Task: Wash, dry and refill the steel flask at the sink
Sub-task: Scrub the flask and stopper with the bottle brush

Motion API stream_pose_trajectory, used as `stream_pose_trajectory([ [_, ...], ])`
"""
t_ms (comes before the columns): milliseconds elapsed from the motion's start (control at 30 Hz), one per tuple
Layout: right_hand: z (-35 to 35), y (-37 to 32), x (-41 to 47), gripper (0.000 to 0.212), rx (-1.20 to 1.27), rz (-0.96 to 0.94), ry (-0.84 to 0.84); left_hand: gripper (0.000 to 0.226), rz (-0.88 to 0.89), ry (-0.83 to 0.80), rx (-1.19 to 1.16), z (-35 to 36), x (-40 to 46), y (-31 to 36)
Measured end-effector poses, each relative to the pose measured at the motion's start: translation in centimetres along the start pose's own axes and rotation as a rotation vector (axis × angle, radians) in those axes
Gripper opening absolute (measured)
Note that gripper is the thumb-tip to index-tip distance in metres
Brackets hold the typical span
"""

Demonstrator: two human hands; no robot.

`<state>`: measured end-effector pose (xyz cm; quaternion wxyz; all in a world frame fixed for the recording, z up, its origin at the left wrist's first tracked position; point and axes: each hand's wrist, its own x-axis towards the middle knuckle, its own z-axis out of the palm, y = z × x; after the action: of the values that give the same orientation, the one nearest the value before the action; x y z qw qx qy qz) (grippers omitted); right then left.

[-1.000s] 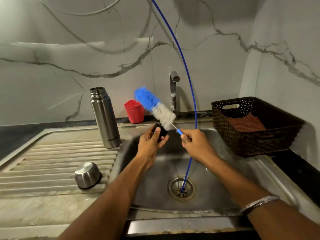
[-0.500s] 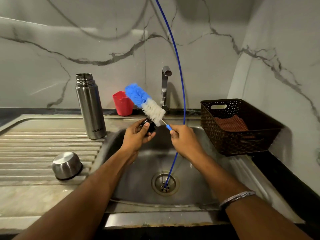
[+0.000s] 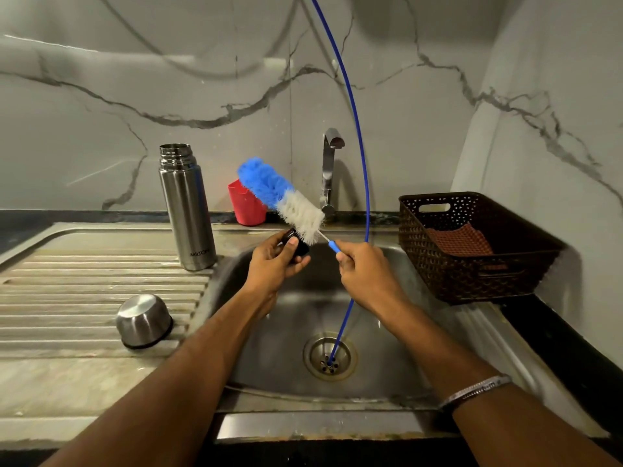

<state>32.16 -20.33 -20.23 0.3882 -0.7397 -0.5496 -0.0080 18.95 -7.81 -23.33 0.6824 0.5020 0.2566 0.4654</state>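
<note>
The open steel flask [image 3: 187, 210] stands upright on the drainboard, left of the sink basin [image 3: 387, 332]. Its steel cup lid [image 3: 144, 320] lies upside down on the drainboard's ribs, nearer to me. Over the basin my left hand [image 3: 275, 264] grips a small black stopper [image 3: 296, 246]. My right hand [image 3: 362, 273] holds the blue handle of a bottle brush [image 3: 281, 198], whose white and blue bristles point up and left and touch the stopper.
A steel tap [image 3: 328, 170] rises behind the basin, with no water running. A red cup [image 3: 246, 205] sits by the wall. A dark woven basket [image 3: 472, 244] holding a brown cloth stands right of the basin. A blue tube [image 3: 362, 163] curves down into the drain.
The view has shifted a little. The brush moves slightly against the stopper while both hands stay over the basin. Flask and lid have not moved.
</note>
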Motion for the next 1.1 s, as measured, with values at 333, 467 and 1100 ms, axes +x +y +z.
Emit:
stream_pose_trajectory([
  [333,0.6,-0.3,-0.1,0.028,0.015,0.032,-0.009,0.033,-0.061,0.011,-0.122,0.0,-0.1,-0.3],
  [467,1.3,-0.3,-0.2,0.030,0.238,0.127,-0.048,0.029,-0.064,0.075,-0.269,0.2,-0.1,0.2],
  [1100,0.2,-0.7,-1.2,0.039,-0.063,0.043,-0.124,0.033,0.141,0.185,0.210,-2.8,1.1,1.5],
])
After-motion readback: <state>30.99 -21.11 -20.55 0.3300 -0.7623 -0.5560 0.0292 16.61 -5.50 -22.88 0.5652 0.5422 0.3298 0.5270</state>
